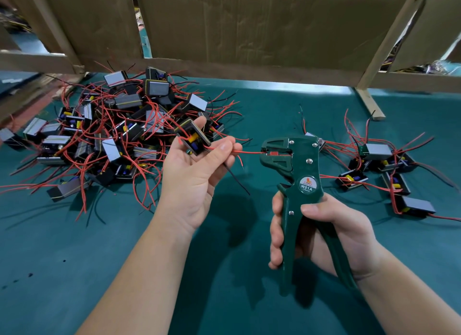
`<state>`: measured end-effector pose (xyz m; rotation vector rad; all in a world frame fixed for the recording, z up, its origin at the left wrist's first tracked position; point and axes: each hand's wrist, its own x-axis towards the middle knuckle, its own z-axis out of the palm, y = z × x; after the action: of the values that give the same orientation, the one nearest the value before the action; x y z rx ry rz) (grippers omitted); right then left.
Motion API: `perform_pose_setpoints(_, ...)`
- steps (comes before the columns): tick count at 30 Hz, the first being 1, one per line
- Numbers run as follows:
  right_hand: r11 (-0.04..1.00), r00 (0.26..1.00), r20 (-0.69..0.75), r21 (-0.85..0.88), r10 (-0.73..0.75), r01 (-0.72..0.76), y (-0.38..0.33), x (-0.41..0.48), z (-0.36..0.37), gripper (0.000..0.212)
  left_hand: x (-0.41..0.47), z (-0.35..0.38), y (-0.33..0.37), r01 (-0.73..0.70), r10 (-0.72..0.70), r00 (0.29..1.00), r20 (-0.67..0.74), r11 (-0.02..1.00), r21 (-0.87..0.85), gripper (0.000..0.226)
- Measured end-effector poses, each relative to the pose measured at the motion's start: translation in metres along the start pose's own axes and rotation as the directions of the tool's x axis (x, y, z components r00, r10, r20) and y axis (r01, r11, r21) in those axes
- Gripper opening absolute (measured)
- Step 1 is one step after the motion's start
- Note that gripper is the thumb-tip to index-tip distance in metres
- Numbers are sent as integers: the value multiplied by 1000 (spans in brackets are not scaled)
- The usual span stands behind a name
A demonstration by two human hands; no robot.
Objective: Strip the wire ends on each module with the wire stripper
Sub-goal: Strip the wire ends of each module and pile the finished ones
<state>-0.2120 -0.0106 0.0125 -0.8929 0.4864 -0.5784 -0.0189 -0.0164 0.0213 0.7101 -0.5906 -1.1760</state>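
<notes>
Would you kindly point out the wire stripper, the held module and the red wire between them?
wire stripper (306,184): head view, round label on its body.
held module (193,138): head view, its open face.
red wire (249,152): head view, mid-span before the tool's head.

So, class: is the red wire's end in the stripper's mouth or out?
In: the red wire leaves the left hand and enters the wire stripper.

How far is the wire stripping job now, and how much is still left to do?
Likely done: the small group of modules lying at the right. In hand: the left hand holds one module, its red wire fed into the wire stripper, gripped by the right hand. Left: its black wire, probably, and the big pile at the left.
</notes>
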Motion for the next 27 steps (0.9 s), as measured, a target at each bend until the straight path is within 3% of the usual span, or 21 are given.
perform_pose_setpoints(5, 1000, 1000, -18, 2, 13, -13, 0, 0, 2, 40, 0, 0, 1, -3, 3, 1000, 4, 1000, 2, 52)
perform_pose_setpoints(10, 999, 992, -125, -32, 0, -4, 3, -1, 8, 45, 0, 0, -4, 21, -20, 1000, -19, 999, 28, 48)
perform_pose_setpoints(13, 999, 987, -161, -44, -11, 4, 5, -3, 12, 46, 1, -4, -3, 83, -78, 996, -45, 987, 135, 33)
perform_pose_setpoints(17, 997, 933, -353, -62, -67, 48, 5, 3, 13, 41, 1, -9, -5, 146, -131, 988, -77, 957, 249, 13)
perform_pose_setpoints(24, 982, 981, -177, 158, -74, 103, -1, 2, 2, 50, 6, -10, -1, 185, -172, 975, -143, 979, 85, 15)
perform_pose_setpoints(27, 987, 987, -159, 152, -32, 56, 2, 4, 2, 54, 9, -14, 6, 193, -195, 963, -186, 981, -27, 34)
